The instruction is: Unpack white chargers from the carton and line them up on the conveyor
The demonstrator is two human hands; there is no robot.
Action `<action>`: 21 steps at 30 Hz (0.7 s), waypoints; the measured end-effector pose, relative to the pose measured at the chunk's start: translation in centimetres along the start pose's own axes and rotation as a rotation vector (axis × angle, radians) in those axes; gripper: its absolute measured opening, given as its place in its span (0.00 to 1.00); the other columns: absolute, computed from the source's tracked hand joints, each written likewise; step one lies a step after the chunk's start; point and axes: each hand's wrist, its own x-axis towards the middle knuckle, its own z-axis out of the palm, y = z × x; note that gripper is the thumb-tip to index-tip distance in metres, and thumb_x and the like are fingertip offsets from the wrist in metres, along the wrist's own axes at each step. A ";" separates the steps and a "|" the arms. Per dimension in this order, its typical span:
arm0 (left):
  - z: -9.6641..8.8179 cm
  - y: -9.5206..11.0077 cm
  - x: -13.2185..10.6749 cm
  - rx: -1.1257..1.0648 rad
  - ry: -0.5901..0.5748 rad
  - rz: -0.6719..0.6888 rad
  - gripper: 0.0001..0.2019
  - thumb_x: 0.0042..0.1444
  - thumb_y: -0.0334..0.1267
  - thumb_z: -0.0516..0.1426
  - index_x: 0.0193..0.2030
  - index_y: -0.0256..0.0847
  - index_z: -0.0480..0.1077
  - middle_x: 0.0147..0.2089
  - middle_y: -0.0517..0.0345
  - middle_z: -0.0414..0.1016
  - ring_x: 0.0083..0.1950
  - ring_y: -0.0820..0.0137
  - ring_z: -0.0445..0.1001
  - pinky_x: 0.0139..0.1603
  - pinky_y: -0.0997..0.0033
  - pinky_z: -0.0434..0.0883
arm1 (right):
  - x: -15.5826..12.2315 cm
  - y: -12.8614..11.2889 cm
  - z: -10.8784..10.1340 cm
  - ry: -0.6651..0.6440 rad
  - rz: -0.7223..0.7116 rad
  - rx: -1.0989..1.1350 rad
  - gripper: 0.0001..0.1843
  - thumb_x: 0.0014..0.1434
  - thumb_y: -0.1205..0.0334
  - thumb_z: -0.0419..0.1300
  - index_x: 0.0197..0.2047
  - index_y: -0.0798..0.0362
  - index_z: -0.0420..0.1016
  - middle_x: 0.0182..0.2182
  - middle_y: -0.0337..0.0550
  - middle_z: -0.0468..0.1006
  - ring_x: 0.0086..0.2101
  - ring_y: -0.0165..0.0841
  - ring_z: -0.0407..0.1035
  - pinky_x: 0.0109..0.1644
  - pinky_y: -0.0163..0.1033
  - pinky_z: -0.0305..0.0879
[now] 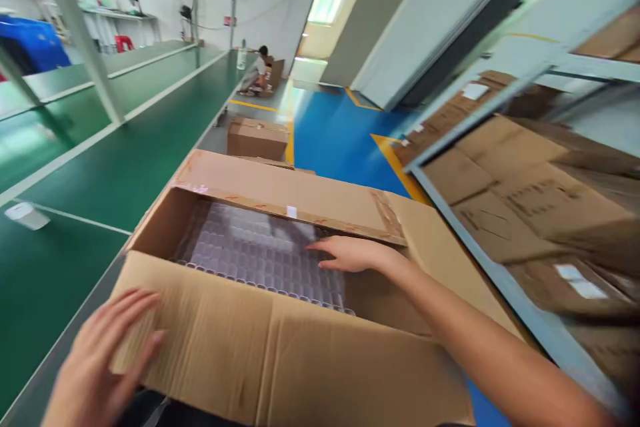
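Observation:
In front of me stands a large cardboard box [320,360] with its flaps folded outward. Inside it lie clear plastic trays [250,247] with rows of rounded cells; how deep they are stacked I cannot tell. Over the right end of the trays reaches my right hand [350,255], fingers stretched out, holding nothing; whether the fingertips touch the plastic is unclear. At the near left flap is my left hand [113,340], slightly blurred, with fingers apart and thumb spread. It is over or against the flap's left edge and grips nothing visible.
Along the left runs a green-topped workbench [150,120] with a white roll-like object [27,215] on it. A closed carton [257,139] sits on the floor beyond my box. Racks of cartons [525,193] line the right. A person [257,73] crouches far ahead.

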 end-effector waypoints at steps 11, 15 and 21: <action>10.5 6.4 10.9 0.140 -0.500 0.540 0.18 0.52 0.47 0.68 0.46 0.45 0.72 0.41 0.63 0.78 0.37 0.66 0.76 0.39 0.63 0.66 | 1.1 3.0 4.2 -0.035 0.233 0.187 0.28 0.63 0.61 0.58 0.64 0.60 0.70 0.58 0.60 0.75 0.57 0.49 0.71 0.60 0.47 0.68; 11.3 5.4 10.7 0.068 -0.443 0.544 0.12 0.61 0.47 0.60 0.47 0.45 0.70 0.39 0.63 0.77 0.36 0.68 0.72 0.42 0.64 0.60 | 2.5 2.5 5.0 -0.179 0.236 0.200 0.25 0.64 0.59 0.58 0.61 0.60 0.73 0.53 0.62 0.79 0.52 0.50 0.75 0.53 0.46 0.71; 12.0 5.2 10.6 -0.007 -0.417 0.524 0.11 0.65 0.45 0.55 0.49 0.43 0.69 0.43 0.61 0.77 0.39 0.68 0.69 0.44 0.63 0.58 | 3.7 2.6 6.8 -0.350 0.260 0.170 0.21 0.57 0.62 0.63 0.51 0.65 0.80 0.46 0.67 0.81 0.47 0.55 0.77 0.45 0.48 0.72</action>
